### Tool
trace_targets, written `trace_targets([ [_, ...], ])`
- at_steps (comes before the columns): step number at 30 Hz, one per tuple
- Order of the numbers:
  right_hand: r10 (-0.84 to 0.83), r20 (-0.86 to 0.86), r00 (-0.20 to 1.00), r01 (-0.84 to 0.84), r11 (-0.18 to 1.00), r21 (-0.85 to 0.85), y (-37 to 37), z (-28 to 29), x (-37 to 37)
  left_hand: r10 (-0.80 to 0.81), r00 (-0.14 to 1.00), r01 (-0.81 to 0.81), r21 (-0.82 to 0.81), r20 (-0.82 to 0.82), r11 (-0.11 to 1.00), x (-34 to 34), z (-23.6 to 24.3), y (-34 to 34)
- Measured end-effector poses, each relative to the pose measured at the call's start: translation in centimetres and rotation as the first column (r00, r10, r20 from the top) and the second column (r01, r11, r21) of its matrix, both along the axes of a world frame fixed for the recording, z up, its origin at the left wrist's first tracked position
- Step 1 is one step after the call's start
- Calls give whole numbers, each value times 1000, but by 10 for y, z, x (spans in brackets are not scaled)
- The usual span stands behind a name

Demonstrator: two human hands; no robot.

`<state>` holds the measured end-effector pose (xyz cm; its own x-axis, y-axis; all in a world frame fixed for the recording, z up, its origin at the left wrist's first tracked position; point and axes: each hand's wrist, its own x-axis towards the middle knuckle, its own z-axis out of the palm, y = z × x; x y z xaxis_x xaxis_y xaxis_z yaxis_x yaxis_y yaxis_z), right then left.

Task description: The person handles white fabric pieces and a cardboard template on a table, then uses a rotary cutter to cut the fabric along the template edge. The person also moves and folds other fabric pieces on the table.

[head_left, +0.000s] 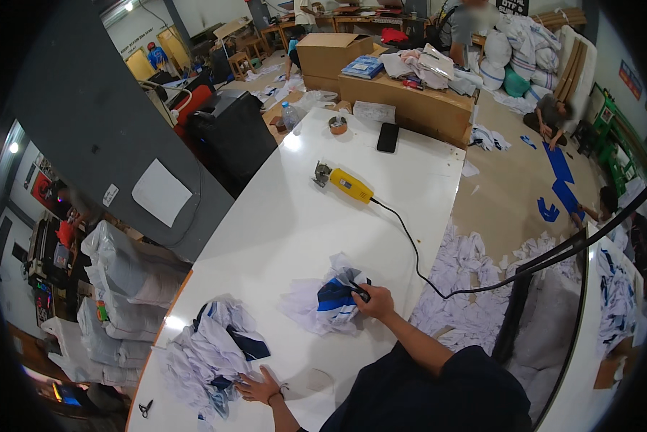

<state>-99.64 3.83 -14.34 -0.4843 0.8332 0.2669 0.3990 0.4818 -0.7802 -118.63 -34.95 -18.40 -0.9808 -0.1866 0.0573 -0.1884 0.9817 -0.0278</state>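
My right hand (374, 301) is closed on the dark part of a small bundle of white, navy and blue fabric pieces (331, 302) on the white table (266, 230); exactly what is between the fingers is unclear. My left hand (259, 387) has its fingers spread at the lower right edge of a larger loose pile of white and dark fabric pieces (212, 342). Farther up the table lies a yellow corded electric cutter (349, 183). Small black scissors (146, 409) lie near the left edge.
A phone (387, 137), tape roll (337, 125) and bottle (290, 117) sit at the far end, before cardboard boxes (403, 108). The cord (482, 289) runs rightward. A pillar (115, 122) and sacks (122, 273) flank the left. Co-workers (550, 119) work around, some on the scrap-strewn floor (460, 266).
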Motion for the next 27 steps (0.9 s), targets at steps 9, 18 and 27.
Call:
trace_targets([
  [9, -1, -28, 1000, -1, 998, -58, 0, 9, 3, -36, 998, 40, 82, -47, 996, 1, -6, -3],
  [18, 28, -217, 976, -39, 998, -46, 1, 2, 6, -89, 985, 115, 182, -146, 977, 0, -3, -10],
  [27, -116, -426, 897, -92, 895, -437, 12, -5, 8, -381, 717, 558, 152, -584, 816, 20, 8, 11],
])
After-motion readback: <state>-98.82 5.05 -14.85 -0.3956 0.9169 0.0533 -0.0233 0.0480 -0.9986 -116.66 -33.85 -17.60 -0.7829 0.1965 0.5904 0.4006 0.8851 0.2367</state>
